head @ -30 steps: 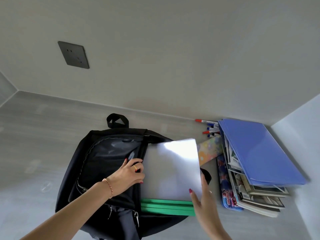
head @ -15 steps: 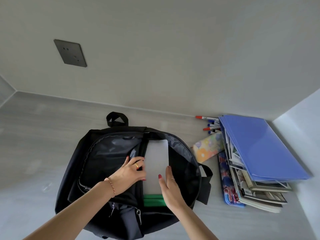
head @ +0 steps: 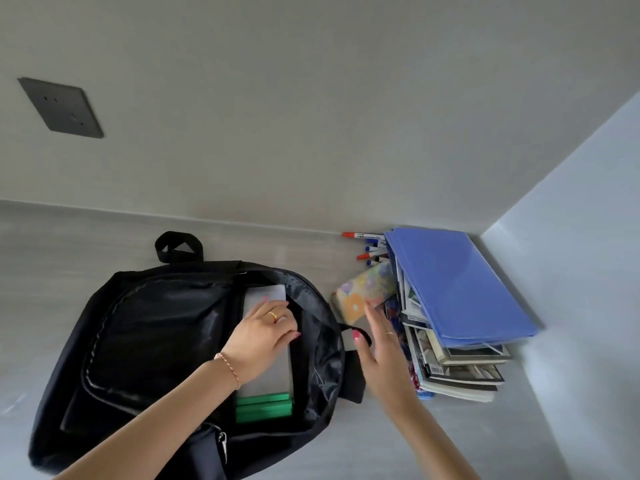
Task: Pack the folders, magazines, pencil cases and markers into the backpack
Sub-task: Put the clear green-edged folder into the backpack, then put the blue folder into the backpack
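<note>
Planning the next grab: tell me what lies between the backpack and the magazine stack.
In the head view, the floral pencil case and the open right hand lie between the backpack and magazine stack.

No legible text (covers blurred).

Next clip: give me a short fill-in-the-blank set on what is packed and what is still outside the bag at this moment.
1. The grey folder under the left hand lies inside the black fabric ____.
2. On top of the magazine stack lies a large plastic folder coloured ____.
3. The open right hand reaches toward the flower-patterned ____.
4. The markers with red and blue caps lie against the wall, still ____ the bag.

Missing words: backpack; blue; pencil case; outside
</note>
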